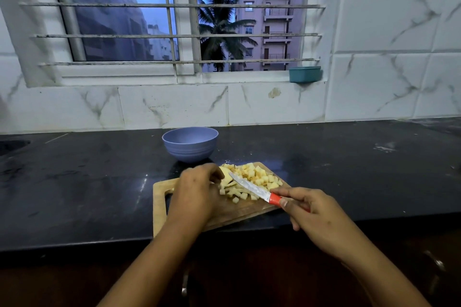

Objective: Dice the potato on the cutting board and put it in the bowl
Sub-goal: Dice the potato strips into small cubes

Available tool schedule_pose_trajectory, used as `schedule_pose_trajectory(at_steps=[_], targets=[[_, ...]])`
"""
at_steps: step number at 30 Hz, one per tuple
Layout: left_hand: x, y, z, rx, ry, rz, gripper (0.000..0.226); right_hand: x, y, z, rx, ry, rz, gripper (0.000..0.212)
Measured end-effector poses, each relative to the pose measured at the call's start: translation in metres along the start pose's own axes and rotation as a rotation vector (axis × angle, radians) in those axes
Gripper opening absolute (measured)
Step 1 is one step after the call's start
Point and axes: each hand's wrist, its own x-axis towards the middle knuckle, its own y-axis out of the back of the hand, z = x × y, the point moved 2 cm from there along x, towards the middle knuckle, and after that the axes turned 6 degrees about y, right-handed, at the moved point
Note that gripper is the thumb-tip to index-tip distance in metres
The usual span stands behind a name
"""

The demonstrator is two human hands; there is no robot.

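Note:
A wooden cutting board [159,204] lies on the black counter near its front edge. Pale yellow potato dice [259,177] are heaped on its far right part. My left hand [197,189] holds an uncut slab of potato [225,173] at the left of the heap, fingers curled over it. My right hand [314,214] grips the red handle of a small knife [252,188]. Its blade points up and left, lying across the dice toward the slab. A lavender bowl [190,143] stands just behind the board; its inside is hidden from here.
The black counter [87,182] stretches left and right of the board. A marble-tiled wall and a barred window rise behind the bowl. A teal container [304,74] sits on the window sill at right. A sink edge [12,144] shows at far left.

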Motion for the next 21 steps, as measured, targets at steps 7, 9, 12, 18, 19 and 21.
schedule_pose_trajectory(at_steps=[7,9,12,18,19,21], targets=[[0.018,0.025,-0.045,0.228,0.191,-0.058,0.024,-0.007,-0.014,-0.012,-0.218,0.083,-0.093,0.029],[0.016,0.021,-0.049,0.263,0.205,-0.137,0.026,-0.004,-0.012,-0.011,-0.262,0.072,-0.081,0.029],[0.015,0.021,-0.05,0.234,0.195,-0.14,0.017,-0.001,-0.007,-0.007,-0.299,0.052,-0.074,0.028],[0.009,0.027,-0.046,0.149,0.173,-0.191,0.01,0.003,-0.008,-0.002,-0.237,0.049,-0.038,0.028],[0.007,0.028,-0.044,0.132,0.162,-0.201,0.01,0.004,-0.01,-0.002,-0.235,0.058,-0.025,0.029],[0.003,0.028,-0.039,0.082,0.151,-0.216,0.014,0.003,-0.015,-0.005,-0.246,0.085,-0.011,0.031]])
